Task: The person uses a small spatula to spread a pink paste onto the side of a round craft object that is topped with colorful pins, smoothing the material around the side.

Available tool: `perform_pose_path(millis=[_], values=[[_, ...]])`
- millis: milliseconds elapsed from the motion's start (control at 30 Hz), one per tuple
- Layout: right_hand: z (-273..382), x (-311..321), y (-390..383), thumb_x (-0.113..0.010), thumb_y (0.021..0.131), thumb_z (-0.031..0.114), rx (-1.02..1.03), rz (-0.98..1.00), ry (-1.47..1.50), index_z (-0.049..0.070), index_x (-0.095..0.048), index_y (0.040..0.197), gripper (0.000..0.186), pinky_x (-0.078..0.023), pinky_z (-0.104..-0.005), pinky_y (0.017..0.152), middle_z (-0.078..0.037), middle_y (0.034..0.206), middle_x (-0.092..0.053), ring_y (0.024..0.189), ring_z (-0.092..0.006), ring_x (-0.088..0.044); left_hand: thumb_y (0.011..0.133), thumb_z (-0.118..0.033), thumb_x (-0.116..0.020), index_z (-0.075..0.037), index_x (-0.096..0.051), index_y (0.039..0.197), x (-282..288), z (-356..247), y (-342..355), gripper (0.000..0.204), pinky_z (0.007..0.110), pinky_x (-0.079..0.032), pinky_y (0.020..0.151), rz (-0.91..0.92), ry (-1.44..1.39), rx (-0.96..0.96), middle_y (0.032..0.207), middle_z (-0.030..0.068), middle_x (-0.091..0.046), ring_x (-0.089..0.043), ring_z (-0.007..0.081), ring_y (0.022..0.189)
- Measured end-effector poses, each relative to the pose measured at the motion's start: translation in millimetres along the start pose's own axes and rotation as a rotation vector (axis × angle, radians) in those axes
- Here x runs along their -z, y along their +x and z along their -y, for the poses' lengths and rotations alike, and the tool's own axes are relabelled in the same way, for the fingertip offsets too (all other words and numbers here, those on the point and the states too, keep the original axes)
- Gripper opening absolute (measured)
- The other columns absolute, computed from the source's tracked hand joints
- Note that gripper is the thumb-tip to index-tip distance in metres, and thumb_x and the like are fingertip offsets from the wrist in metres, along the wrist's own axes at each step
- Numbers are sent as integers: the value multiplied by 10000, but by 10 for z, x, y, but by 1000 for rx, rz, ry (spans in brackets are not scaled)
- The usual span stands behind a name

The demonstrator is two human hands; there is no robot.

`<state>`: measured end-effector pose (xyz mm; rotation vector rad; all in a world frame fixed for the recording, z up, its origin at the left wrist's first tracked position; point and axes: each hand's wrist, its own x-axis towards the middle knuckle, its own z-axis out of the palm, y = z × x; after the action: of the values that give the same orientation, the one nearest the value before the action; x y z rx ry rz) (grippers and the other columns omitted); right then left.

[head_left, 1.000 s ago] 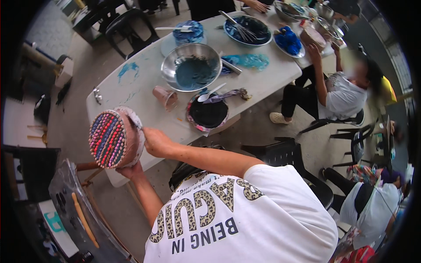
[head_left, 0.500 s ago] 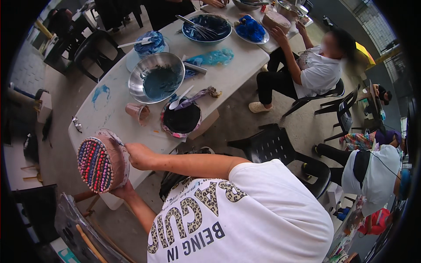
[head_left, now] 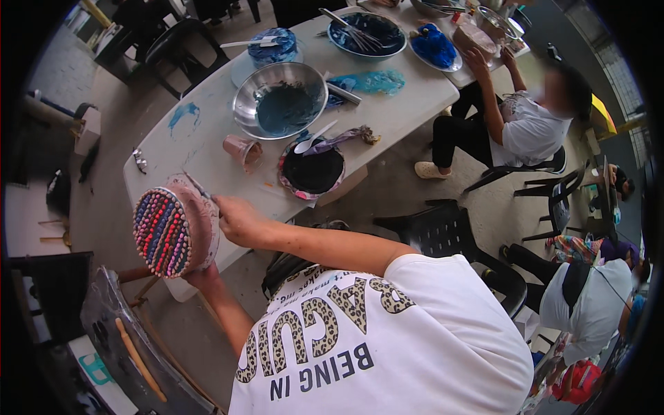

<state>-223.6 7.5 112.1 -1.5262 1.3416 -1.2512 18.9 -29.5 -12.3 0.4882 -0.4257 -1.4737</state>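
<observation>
A round cake [head_left: 202, 220] with pinkish-brown frosting is tipped on its side, its top facing left. Rows of small red, pink, blue and dark beads of icing [head_left: 162, 232] cover that top. My left hand [head_left: 203, 275] supports the cake from below, its fingers partly hidden behind it. My right hand [head_left: 241, 221] is closed round a thin spatula [head_left: 196, 184], its handle mostly hidden by the fingers. The grey blade lies against or close to the frosted side; contact is hard to tell. A smeared pinkish plastic cup [head_left: 242, 151] stands on the table beyond.
The white table [head_left: 207, 162] bears a steel bowl [head_left: 242, 111] of blue-grey frosting, a dark round dish [head_left: 311, 173] with a white spoon [head_left: 315, 138], a blue-frosted cake [head_left: 274, 47] and a bowl with a whisk [head_left: 363, 34]. A seated person [head_left: 529, 124] handles another cake at right. Black chairs [head_left: 436, 228] stand nearby.
The view has shifted, so the table and its items appear farther right and higher. The cake and both hands also appear a little higher and farther right. Both grips stay the same.
</observation>
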Motion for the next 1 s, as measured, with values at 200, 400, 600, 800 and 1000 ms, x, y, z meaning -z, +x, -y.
perform_pose_path(millis=[200, 400, 600, 800, 1000], values=[[-52, 217, -52, -512, 827, 49, 57, -94, 17, -63, -535, 1162, 355, -442, -413, 611, -235, 725, -575, 643, -367, -569, 942, -446, -487, -72, -452, 1378, -172, 53, 26, 575, 529, -260, 1149, -88, -238, 54, 1432, 145, -448, -376, 351, 1349], [-108, 131, -68, -492, 826, 32, 12, 38, 34, -49, -541, 1159, 346, -446, -403, 611, -236, 719, -572, 633, -348, -573, 954, -410, -482, -66, -462, 1364, -89, -12, 14, 536, 517, -335, 1119, -103, -197, 33, 1405, 147, -475, -437, 345, 1305], [-101, 101, -51, -488, 819, 23, -50, 111, 4, -60, -535, 1176, 370, -463, -423, 661, -254, 766, -593, 696, -385, -594, 958, -414, -473, -67, -463, 1363, -177, -17, -54, 533, 521, -341, 1110, -115, -158, 16, 1395, 147, -484, -445, 342, 1299], [-216, -74, -79, -499, 810, 25, 15, 115, -150, -88, -517, 1200, 406, -470, -469, 818, -291, 958, -618, 909, -443, -595, 959, -428, -467, -65, -450, 1370, -396, -7, -135, 549, 524, -343, 1107, -40, -176, 53, 1405, 149, -471, -432, 341, 1309], [-14, -10, -88, -505, 805, 6, 31, 137, -94, -91, -483, 1237, 443, -456, -475, 849, -288, 1002, -606, 962, -444, -574, 967, -427, -457, -56, -438, 1377, -390, -2, -128, 553, 535, -325, 1116, -115, -137, 0, 1419, 157, -449, -421, 349, 1313]])
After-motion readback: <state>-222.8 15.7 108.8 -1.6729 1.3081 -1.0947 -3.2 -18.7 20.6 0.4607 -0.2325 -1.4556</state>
